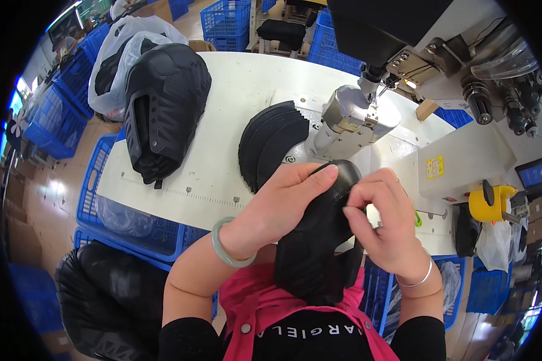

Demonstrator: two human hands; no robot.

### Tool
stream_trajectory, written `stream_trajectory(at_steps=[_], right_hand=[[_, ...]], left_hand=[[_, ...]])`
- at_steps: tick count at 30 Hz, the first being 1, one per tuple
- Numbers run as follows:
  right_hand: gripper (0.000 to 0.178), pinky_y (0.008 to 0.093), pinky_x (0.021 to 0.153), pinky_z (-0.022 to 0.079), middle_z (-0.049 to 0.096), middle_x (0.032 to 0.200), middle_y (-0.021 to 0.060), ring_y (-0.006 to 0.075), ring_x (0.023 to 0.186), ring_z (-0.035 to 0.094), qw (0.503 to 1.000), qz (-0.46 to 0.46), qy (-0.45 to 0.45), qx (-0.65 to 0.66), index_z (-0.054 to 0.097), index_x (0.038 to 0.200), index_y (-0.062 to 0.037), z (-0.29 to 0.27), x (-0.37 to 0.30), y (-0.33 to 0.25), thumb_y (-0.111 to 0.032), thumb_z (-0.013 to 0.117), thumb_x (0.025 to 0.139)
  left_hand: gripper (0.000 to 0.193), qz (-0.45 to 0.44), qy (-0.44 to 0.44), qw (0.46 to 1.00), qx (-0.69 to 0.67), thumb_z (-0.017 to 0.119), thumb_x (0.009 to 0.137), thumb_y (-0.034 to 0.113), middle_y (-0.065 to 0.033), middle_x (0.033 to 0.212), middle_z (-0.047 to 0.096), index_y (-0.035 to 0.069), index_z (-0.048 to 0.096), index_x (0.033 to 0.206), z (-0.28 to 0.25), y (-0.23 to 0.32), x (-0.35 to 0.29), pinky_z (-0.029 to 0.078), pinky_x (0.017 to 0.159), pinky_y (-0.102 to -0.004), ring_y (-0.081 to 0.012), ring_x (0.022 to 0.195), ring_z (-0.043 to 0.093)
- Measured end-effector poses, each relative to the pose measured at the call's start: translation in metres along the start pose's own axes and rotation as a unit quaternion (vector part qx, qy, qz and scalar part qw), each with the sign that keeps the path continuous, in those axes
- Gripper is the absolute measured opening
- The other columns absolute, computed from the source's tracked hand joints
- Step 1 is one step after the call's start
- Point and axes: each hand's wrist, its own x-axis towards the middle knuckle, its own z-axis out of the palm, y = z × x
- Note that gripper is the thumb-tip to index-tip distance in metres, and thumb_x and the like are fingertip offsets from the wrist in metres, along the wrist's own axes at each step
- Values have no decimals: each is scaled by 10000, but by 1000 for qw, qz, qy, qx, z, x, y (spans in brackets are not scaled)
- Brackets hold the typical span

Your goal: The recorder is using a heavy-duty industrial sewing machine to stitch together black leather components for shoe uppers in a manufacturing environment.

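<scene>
A black shoe upper (310,256) is held up in front of my apron, its glossy textured end towards the sewing machine. My left hand (283,201) grips its left side, thumb pressed on top near the glossy end. With bent fingers and thumb, my right hand (382,219) pinches its right edge; whatever small piece may be between those fingertips is hidden. Just beyond my left hand lies a fanned stack of curved black pieces (271,144), beside the machine's metal post (349,111). The machine head (376,72) hangs above that post.
A pile of black shoe uppers (165,102) stands on the white table (223,84) at the left, beside a clear plastic bag (105,90). Blue crates (96,180) stand below the table's left edge, near more black uppers (111,295). A yellow object (491,203) is at the right.
</scene>
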Motion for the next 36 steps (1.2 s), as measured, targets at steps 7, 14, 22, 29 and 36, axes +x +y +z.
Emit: stream_trajectory(at_steps=[7, 14, 22, 29, 36], right_hand=[[126, 297, 605, 388, 515, 787, 73, 201, 667, 457, 975, 170, -27, 140, 528, 827, -12, -28, -26, 12, 17, 649, 844], [153, 294, 630, 433, 573, 809, 55, 204, 685, 527, 973, 201, 99, 49, 610, 798, -35, -9, -25, 21, 6, 753, 763], [250, 313, 586, 460, 612, 821, 47, 213, 713, 576, 992, 37, 115, -44, 722, 890, -62, 1, -21, 13, 26, 809, 672], [239, 312, 557, 429, 598, 815, 38, 199, 707, 578, 985, -31, 120, -119, 715, 882, -43, 2, -14, 9, -10, 782, 655], [148, 308, 566, 407, 553, 812, 42, 202, 689, 556, 955, -125, 55, -262, 635, 728, -40, 8, -5, -1, -109, 659, 599]], left_hand=[[321, -24, -6, 998, -56, 494, 1050, 204, -96, 1047, 720, -57, 653, 1149, -4, 2, -1, 564, 805, -244, -131, 911, 695], [312, 2, -45, 997, -69, 538, 1038, 200, -62, 1036, 724, -47, 663, 1183, -18, -6, 3, 547, 794, -219, -84, 901, 674], [307, 18, -65, 996, -58, 533, 1040, 192, -72, 1063, 723, -45, 669, 1179, -24, -9, 6, 545, 829, -233, -92, 932, 674], [298, 18, -38, 998, -55, 544, 1036, 197, -60, 1032, 725, -43, 678, 1152, -22, -10, 3, 550, 802, -228, -84, 899, 671], [291, 26, 46, 997, 64, 560, 1032, 212, -16, 916, 710, -44, 689, 1080, -8, -6, 1, 520, 687, -194, -36, 795, 627]])
